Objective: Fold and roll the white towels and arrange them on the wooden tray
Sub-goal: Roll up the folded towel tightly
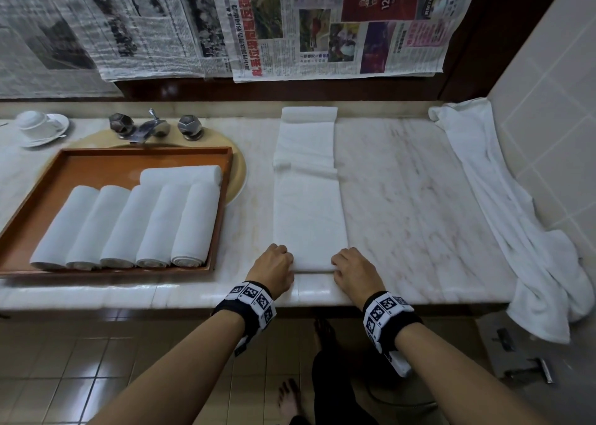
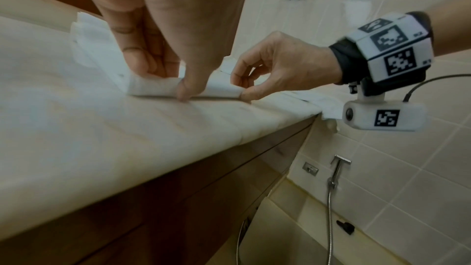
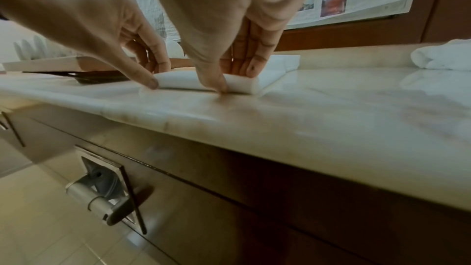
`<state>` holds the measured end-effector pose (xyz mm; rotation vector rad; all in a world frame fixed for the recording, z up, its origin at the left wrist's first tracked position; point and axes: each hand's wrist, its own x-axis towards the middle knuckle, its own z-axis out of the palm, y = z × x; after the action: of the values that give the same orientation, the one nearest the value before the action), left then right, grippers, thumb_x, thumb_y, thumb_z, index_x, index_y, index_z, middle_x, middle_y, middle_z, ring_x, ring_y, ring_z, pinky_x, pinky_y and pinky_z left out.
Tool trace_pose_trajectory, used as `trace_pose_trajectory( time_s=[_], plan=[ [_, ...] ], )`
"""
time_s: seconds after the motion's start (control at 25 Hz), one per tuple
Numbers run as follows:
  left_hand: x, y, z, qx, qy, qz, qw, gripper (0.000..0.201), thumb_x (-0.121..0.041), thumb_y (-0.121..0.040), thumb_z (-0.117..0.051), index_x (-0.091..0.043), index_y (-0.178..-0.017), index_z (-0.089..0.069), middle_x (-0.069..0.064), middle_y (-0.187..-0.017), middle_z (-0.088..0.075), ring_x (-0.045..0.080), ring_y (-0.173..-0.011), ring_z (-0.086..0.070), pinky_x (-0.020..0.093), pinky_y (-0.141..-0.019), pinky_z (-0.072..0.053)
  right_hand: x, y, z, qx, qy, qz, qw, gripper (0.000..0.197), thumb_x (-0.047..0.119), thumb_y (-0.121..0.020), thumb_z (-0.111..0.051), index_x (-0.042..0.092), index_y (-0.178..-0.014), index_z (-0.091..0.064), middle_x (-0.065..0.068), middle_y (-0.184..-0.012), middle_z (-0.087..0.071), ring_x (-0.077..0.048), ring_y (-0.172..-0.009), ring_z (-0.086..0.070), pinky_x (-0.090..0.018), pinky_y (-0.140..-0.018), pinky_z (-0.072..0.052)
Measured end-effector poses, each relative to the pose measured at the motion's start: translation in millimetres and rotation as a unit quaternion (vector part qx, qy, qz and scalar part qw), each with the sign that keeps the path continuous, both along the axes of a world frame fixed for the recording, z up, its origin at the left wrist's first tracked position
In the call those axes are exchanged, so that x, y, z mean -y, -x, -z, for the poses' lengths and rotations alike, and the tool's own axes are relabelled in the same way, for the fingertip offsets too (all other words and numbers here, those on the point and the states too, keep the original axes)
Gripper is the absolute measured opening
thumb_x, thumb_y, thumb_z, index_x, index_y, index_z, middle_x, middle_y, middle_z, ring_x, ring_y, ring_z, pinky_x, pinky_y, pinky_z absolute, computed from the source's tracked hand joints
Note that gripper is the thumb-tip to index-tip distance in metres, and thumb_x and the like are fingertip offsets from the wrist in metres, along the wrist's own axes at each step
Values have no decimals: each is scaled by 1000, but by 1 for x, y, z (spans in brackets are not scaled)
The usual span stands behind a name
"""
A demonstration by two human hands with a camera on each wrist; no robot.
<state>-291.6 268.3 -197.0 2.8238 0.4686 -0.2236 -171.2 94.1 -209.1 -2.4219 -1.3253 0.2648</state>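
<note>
White towel (image 1: 309, 221) edge pinched by both hands

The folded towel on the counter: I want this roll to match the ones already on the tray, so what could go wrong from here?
1. The folded towel has a rumpled fold partway up; rolling over it may leave a lump.
2. The left hand and right hand pinch only the near corners, so the middle may roll looser.
3. The start sits close to the counter edge; a pull backward might drag it off.
</note>
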Motion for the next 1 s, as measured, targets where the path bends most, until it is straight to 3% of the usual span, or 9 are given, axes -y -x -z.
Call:
trace_pose_trajectory(
  time_s=[0.08, 0.24, 0.32, 0.4, 0.56, 0.68, 0.76, 0.92, 1.0],
  plan=[
    [-2, -4, -2, -11, -14, 8, 1000, 20, -20, -92, -53, -6, -103, -63, 7, -106, -57, 23, -106, -47, 31, -84, -46, -2, -4, 0, -2, -5, -1, 1000, 26, -6, -53, -79, 9, -68, -64, -3, -68, -60, -24, -68, -61, -26, -46, -46],
    [-8, -1, 0, 2, -11, 42, 999, 21, -16, -93, -48, -5, -101, -63, 11, -105, -60, 27, -103, -50, 29, -85, -39, -3, -13, -5, -8, 21, 7, 1000, 15, 3, -76, -67, 5, -90, -73, -7, -83, -68, -29, -88, -57, -36, -73, -53],
    [-14, 4, 3, 28, 16, 50, 998, 21, -15, -94, -49, -4, -105, -63, 12, -105, -61, 29, -101, -51, 32, -86, -40, -1, -19, -8, -22, 36, 3, 999, 20, 9, -87, -60, 7, -103, -73, -6, -95, -69, -26, -98, -53, -32, -86, -47],
    [-19, 8, 4, 39, 65, 36, 996, 22, -16, -96, -51, -5, -112, -60, 11, -108, -61, 27, -102, -50, 31, -86, -41, 1, -22, -11, -49, 54, 8, 997, 23, 12, -93, -56, 10, -111, -71, -4, -104, -68, -21, -104, -51, -26, -91, -41],
    [-24, 7, 0, 21, 102, 1, 995, 16, -20, -97, -54, -9, -108, -57, 7, -102, -60, 20, -97, -48, 31, -85, -43, -1, -28, -15, -96, 85, 40, 991, 20, 13, -94, -57, 15, -109, -70, -5, -105, -65, -21, -102, -56, -28, -90, -43],
    [-26, 1, 0, 28, 109, -51, 992, 15, -22, -95, -58, -11, -102, -65, 8, -99, -62, 22, -93, -56, 25, -80, -43, -8, -30, -25, -138, 102, 67, 983, 15, 11, -93, -58, 13, -105, -67, -8, -106, -63, -21, -95, -59, -29, -86, -48],
    [-24, -7, -1, 20, 104, -86, 991, 13, -20, -93, -60, -12, -98, -69, 9, -98, -67, 25, -94, -60, 27, -81, -46, -14, -33, -29, -149, 119, 80, 978, 17, 11, -94, -57, 12, -108, -68, -9, -110, -59, -22, -94, -59, -29, -87, -48],
    [-18, -17, -7, 12, 76, -107, 991, 11, -16, -90, -63, -11, -96, -71, 7, -100, -67, 25, -93, -62, 31, -82, -49, -23, -33, -33, -52, 164, 69, 983, 18, 13, -94, -57, 14, -107, -70, -5, -110, -63, -25, -102, -59, -33, -88, -46],
    [-11, -16, -5, 42, 64, -97, 992, 8, -9, -89, -62, -11, -94, -68, 5, -99, -62, 25, -88, -60, 29, -76, -46, -25, -25, -29, 20, 128, 39, 991, 14, 2, -90, -57, 10, -96, -66, -6, -101, -60, -27, -95, -56, -34, -77, -43]
  ],
)
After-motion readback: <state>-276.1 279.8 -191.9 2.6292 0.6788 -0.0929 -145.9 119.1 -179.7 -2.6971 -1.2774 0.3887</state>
